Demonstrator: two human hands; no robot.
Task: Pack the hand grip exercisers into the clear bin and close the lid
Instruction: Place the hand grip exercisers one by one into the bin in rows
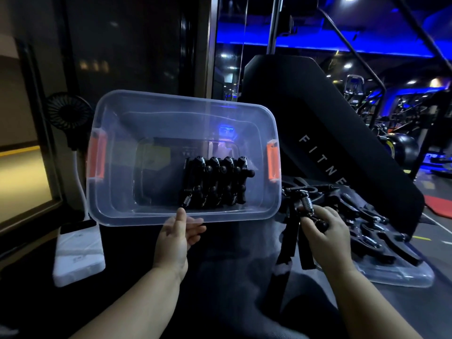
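1. Black steel-spring hand grip exerciser (305,204) sits clamped in my right hand (325,237), just right of the clear plastic bin (146,123).
2. My left hand (175,241) pinches the bin's near rim.
3. Likely hazard: that thin pinch slipping, jumbling the packed row of black exercisers (215,182).

Bare forearms (137,297) show at lower left and lower right; the left hand (176,238) and right hand (325,231) are bare too; dark grey cloth (227,285), possibly trousers, lies between them
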